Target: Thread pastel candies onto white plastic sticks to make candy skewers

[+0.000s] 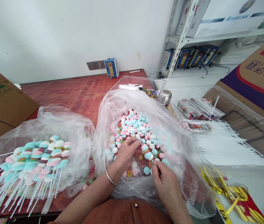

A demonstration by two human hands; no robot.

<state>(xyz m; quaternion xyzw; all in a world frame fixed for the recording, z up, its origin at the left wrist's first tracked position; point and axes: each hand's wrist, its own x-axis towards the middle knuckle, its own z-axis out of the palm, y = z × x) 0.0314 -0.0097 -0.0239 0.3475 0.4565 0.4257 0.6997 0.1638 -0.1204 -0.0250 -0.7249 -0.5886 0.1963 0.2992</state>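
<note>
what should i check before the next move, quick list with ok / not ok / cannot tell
1. Right hand gripping the candy skewer below its candies: ok
2. Left hand close to the skewer's upper end: ok
3. Skewer's tip free of the left hand: cannot tell, the fingers hide that spot
4. Loose candies beside the hands: ok, spread within the clear plastic
5. Loaded skewers apart from the hands: ok, piled at the left
6. White sticks in view: ok, stacked at the right

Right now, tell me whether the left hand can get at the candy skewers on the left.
Probably yes: the candy skewers lie with their white sticks jutting past the clear plastic, and nothing solid seems to separate them from the left hand, though it is busy at another skewer.
</note>
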